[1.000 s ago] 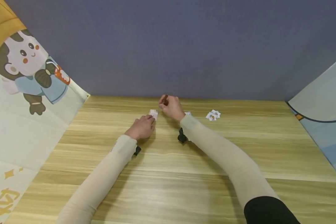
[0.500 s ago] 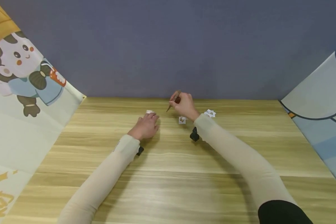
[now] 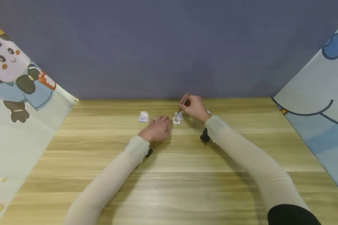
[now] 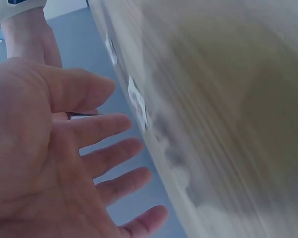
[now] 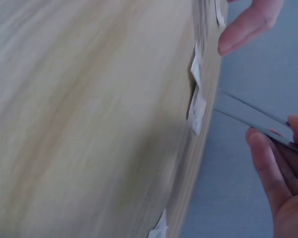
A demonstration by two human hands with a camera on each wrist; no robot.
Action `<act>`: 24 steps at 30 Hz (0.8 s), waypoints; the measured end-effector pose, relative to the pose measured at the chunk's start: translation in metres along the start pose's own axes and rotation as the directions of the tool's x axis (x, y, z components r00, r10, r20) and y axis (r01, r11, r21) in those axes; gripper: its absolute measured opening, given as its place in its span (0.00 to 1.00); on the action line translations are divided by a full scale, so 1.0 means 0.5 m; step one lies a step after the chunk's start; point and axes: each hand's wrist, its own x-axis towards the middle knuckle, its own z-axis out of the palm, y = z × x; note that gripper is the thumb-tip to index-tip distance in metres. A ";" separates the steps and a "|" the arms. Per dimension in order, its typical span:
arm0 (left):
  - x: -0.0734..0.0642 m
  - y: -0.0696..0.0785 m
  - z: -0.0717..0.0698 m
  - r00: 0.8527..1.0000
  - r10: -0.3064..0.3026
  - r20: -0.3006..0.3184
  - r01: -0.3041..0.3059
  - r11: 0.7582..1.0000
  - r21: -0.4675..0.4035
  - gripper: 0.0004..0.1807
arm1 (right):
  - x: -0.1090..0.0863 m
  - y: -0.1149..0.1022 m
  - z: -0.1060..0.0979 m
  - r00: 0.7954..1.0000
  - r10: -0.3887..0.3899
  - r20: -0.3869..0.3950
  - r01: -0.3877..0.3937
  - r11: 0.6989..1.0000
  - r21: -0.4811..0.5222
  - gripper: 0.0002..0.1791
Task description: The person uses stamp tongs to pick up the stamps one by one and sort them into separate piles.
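In the head view my right hand [image 3: 196,108] holds slim brown tweezers [image 3: 183,103] between thumb and fingers, tips pointing down at small white picture stickers [image 3: 176,120]. Seen from the right wrist, the two arms of the tweezers [image 5: 282,140] stand apart, with nothing between their tips, beside the curled paper stickers [image 5: 197,111]. My left hand [image 3: 157,128] hovers close over the table just left of these stickers. The left wrist view shows the left hand [image 4: 44,153] with fingers spread and loosely bent, holding nothing.
A small stack of pale printed pieces [image 3: 143,117] lies on the wooden table [image 3: 169,187], left of the left hand. Another white piece [image 3: 208,111] peeks out behind the right wrist. A grey-blue panel [image 3: 169,50] rises at the table's far edge, with printed cloths on both sides.
Both hands have shifted right. The right hand has brought the tweezers over the middle stickers, and the left hand has left the pale stack, which now shows uncovered.
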 end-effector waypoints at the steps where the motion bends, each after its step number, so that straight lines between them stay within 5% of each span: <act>1: 0.002 0.004 0.002 1.000 0.007 0.004 -0.007 1.000 -0.001 0.27 | -0.001 0.002 -0.001 1.000 0.001 -0.004 -0.001 1.000 -0.008 0.02; 24: 0.025 0.034 0.019 0.999 0.025 0.037 -0.027 0.999 0.045 0.26 | -0.017 0.020 -0.004 1.000 0.008 0.026 -0.008 1.000 -0.017 0.04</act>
